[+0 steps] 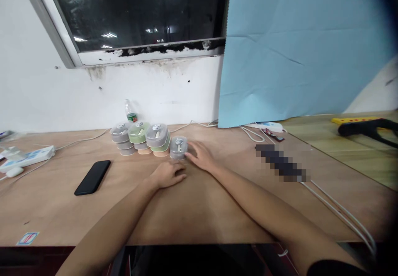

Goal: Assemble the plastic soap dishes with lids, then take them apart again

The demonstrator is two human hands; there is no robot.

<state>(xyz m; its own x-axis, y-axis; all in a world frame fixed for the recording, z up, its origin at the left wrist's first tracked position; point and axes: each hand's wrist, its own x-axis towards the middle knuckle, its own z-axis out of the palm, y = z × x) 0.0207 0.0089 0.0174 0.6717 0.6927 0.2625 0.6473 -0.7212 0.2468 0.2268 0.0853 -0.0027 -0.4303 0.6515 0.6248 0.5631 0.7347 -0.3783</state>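
Observation:
Several small lidded boxes with clear tops stand stacked at the back of the table, with a grey stack, a stack topped by a green box and another topped by a grey box. A single grey box is at their right end. My right hand lies against that box's right side, thumb and fingers apart, not wrapped round it. Just in front of the boxes, my left hand rests on the table, fingers loosely bent and thumb apart, holding nothing.
A black phone lies on the left of the wooden table. Farther left is a white power strip. A plastic bottle stands behind the stacks. On the right are white cables, a blurred-out dark object and a blue cloth.

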